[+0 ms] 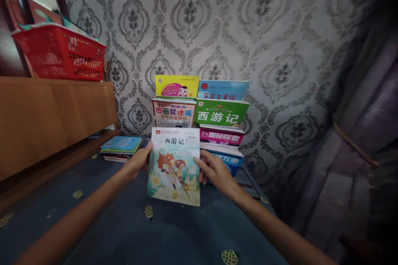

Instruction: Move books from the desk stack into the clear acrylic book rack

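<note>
Between the hands, on my remote feed: a thin cream-and-teal illustrated paperback (173, 169) stands nearly upright, long axis pointing away from me, its side edges clamped by the left hand (138, 159) and right hand (216, 169), equally near, before a stack of colourful children's books (221, 112).

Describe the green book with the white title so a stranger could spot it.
Against the grey damask wallpaper stands a tiered display of children's books. The green book sits at its upper right, above a magenta-banded book. Its white title reads 西游记, and no other cover there is green.
</note>
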{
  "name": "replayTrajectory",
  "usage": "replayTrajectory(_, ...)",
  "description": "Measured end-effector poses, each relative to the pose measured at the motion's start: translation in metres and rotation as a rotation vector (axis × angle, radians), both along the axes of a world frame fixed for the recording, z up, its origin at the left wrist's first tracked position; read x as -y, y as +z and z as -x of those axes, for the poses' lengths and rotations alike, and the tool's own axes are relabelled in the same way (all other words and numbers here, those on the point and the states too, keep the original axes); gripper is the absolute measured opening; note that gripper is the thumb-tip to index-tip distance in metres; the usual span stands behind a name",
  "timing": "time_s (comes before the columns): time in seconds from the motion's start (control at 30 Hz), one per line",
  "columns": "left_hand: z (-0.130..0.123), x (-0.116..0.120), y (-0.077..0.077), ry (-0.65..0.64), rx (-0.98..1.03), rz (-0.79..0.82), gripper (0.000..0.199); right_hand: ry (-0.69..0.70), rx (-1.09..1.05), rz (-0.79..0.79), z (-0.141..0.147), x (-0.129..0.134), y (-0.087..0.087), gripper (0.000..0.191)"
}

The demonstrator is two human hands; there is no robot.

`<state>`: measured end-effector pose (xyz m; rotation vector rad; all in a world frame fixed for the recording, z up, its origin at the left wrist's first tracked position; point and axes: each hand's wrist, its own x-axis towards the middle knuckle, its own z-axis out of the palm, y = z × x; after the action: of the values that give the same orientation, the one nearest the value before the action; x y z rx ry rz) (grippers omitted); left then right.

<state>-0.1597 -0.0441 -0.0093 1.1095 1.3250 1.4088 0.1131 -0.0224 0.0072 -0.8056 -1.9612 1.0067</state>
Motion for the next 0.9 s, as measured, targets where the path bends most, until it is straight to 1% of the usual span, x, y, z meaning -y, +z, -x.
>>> replayTrajectory(0.1, 0.010, -0.014, 0.011, -0.001, -0.018, 0.062, 0.059, 0.017, -0.002, 0.005, 0.010, -0.012, 0.011, 0.036)
replayTrajectory(0.2, 0.016, -0.027, 0.027, 0.030, -0.021, 0.049, 0.059, 0.006, -0.031, 0.040, 0.020, -0.023, 0.024, 0.037)
replayTrajectory(0.3, 0.018, -0.036, 0.047, 0.070, -0.035, 0.041, 0.057, -0.009, -0.045, 0.073, 0.026, -0.036, 0.039, 0.038)
replayTrajectory(0.43, 0.016, -0.044, 0.076, 0.115, -0.093, 0.024, 0.057, -0.026, -0.043, 0.044, 0.032, -0.052, 0.063, 0.037)
replayTrajectory(0.5, 0.014, -0.048, 0.091, 0.144, -0.125, -0.007, 0.058, -0.052, -0.041, 0.027, 0.034, -0.059, 0.076, 0.033)
replayTrajectory(0.6, 0.011, -0.058, 0.110, 0.164, -0.140, -0.094, 0.059, -0.131, -0.017, -0.027, 0.038, -0.067, 0.096, 0.023)
replayTrajectory(0.67, 0.011, -0.066, 0.120, 0.189, -0.145, -0.174, 0.060, -0.190, -0.002, -0.114, 0.041, -0.074, 0.107, 0.017)
replayTrajectory(0.73, 0.011, -0.075, 0.126, 0.193, -0.155, -0.298, 0.062, -0.216, -0.006, -0.219, 0.043, -0.080, 0.114, 0.015)
replayTrajectory(0.8, 0.012, -0.082, 0.129, 0.193, -0.161, -0.429, 0.063, -0.244, -0.027, -0.324, 0.044, -0.086, 0.117, 0.013)
replayTrajectory(0.9, 0.014, -0.085, 0.129, 0.177, -0.181, -0.571, 0.066, -0.265, -0.060, -0.463, 0.043, -0.089, 0.115, 0.009)
